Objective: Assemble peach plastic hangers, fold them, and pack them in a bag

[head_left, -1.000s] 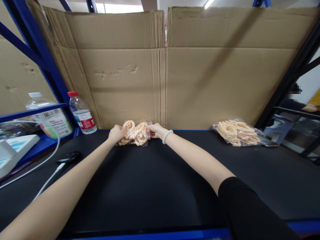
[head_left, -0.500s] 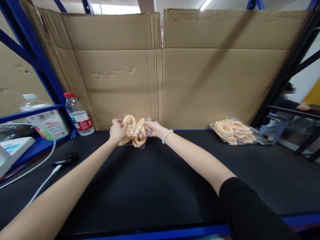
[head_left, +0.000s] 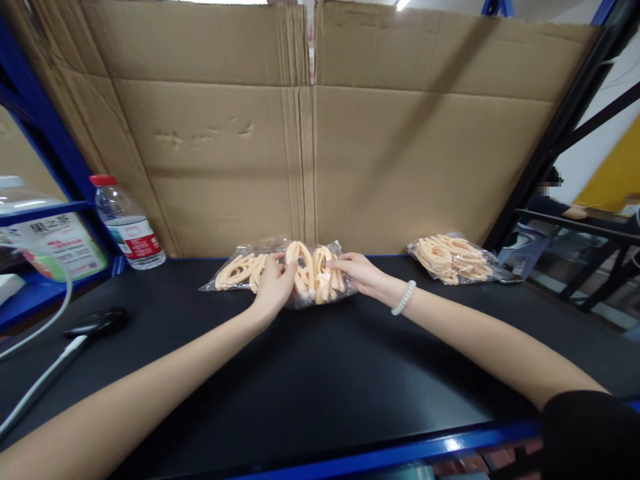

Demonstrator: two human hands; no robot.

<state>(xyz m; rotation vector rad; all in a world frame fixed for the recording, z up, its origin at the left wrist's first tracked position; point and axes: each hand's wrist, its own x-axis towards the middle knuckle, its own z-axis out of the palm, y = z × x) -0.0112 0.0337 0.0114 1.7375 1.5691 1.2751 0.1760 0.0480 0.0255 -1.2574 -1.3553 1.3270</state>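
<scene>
A clear plastic bag of pale orange, looped pieces (head_left: 316, 273) is between my hands near the back of the black table. My left hand (head_left: 274, 283) grips its left side, and my right hand (head_left: 357, 270) pinches its right side, a beaded bracelet on that wrist. Just left of it, partly behind my left hand, lies another clear bag with similar pieces (head_left: 234, 272). Farther right on the table rests a third bag of the same kind (head_left: 450, 258), touched by neither hand.
A red-capped bottle (head_left: 131, 230) stands at the back left. Nearby lie a black device (head_left: 96, 321) and a white cable (head_left: 43, 383). Cardboard (head_left: 225, 153) walls the table's back edge (head_left: 390, 256). A person (head_left: 547, 200) sits beyond the frame at right.
Both hands have moved right with the held bag, which now looks more spread out. A second bag now shows to its left. The camera view has shifted slightly.
</scene>
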